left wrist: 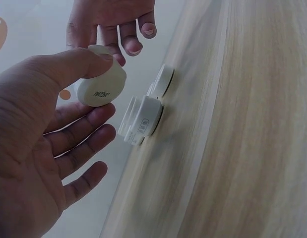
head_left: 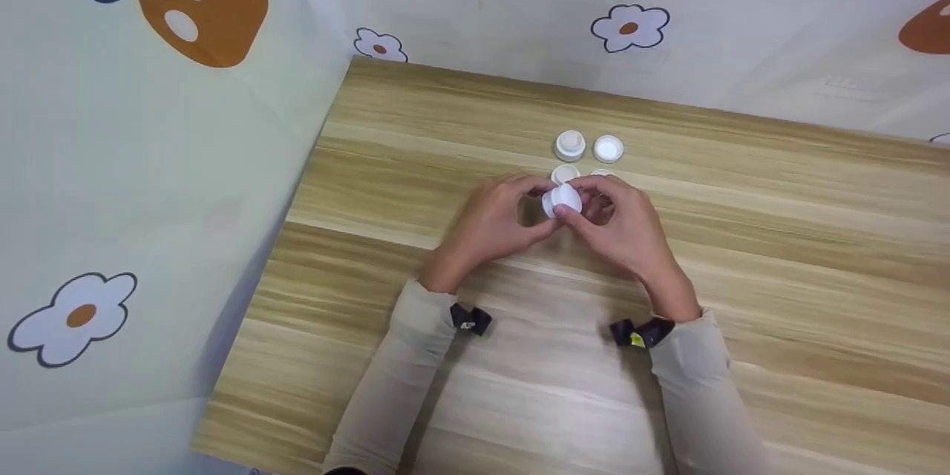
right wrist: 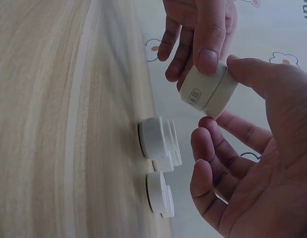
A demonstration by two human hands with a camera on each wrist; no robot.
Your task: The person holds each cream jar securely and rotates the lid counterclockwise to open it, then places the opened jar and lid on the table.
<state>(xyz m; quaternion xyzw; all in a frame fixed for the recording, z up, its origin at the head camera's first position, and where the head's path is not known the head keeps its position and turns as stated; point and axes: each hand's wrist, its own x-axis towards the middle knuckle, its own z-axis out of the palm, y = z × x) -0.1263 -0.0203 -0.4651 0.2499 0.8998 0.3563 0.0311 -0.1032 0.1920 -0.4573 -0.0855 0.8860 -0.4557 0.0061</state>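
Your left hand [head_left: 505,219] pinches the body of the white jar [head_left: 562,200] between thumb and fingers, opened only to the jar's width. Your right hand [head_left: 631,226] pinches the cap [right wrist: 221,94], which sits on the jar; its other fingers are loosely curled. The jar is tilted, base toward your left palm, and raised above the table [head_left: 356,200]. Beyond it stand 2 open jars [head_left: 570,146], with 2 loose lids [head_left: 608,149] to their right, 1 partly hidden.
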